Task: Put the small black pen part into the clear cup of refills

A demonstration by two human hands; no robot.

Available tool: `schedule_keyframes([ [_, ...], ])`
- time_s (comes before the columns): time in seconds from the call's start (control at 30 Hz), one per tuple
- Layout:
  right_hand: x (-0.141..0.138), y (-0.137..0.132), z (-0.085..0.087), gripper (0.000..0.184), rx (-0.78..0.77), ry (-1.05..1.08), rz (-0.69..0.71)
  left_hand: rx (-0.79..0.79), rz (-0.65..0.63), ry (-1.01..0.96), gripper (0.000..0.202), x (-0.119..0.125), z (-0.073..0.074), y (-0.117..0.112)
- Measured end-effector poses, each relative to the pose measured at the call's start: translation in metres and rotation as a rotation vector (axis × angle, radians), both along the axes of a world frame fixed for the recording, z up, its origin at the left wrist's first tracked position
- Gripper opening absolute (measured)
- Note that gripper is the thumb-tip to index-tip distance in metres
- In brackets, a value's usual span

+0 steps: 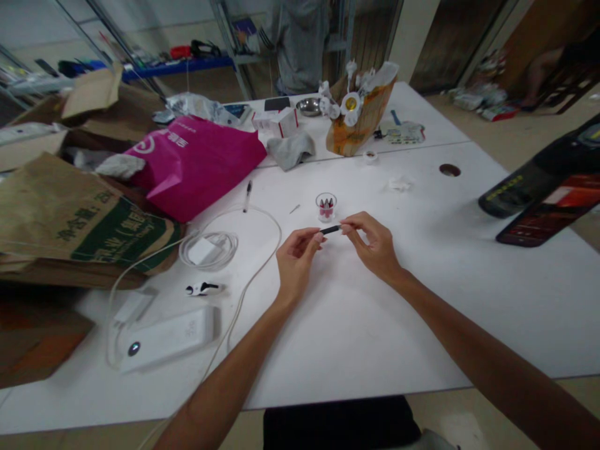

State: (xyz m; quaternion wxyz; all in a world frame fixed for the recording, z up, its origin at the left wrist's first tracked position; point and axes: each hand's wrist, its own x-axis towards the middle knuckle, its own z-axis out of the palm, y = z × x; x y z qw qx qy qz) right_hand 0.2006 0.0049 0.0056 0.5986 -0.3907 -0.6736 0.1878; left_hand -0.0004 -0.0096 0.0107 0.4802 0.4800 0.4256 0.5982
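Note:
Both my hands meet over the middle of the white table point(356, 325). My left hand point(295, 259) and my right hand point(372, 244) each pinch one end of a short thin black stick point(330, 230), held level just above the tabletop. Right behind it stands a small clear cup point(325, 207) holding a few red and dark small pieces. A pen point(247, 195) lies further left on the table.
A white power bank point(169, 337) with coiled white cable point(210, 250) lies at the left. Brown paper sacks point(70, 219) and a pink bag point(192, 162) crowd the back left. An orange bag of white parts point(359, 115) stands behind. A dark device point(544, 194) hangs at the right.

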Motion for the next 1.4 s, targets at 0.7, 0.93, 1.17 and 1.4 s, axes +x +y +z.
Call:
schedule_keyframes([
  [0.7, 0.0, -0.002, -0.006, 0.023, -0.097, 0.145, 0.001, -0.015, -0.001, 0.043, 0.037, -0.002, -0.005, 0.003],
  [0.93, 0.003, 0.001, -0.007, 0.029, -0.158, 0.168, 0.009, -0.025, -0.014, 0.01, 0.037, -0.002, -0.005, 0.003],
  [1.17, 0.076, -0.021, -0.013, 0.062, -0.123, 0.415, -0.439, -0.003, 0.031, 0.016, 0.039, -0.005, -0.004, 0.008],
  [1.4, 0.187, -0.057, -0.028, 0.051, -0.241, 0.63, -0.914, 0.007, 0.02, 0.014, 0.041, -0.002, -0.006, 0.008],
])
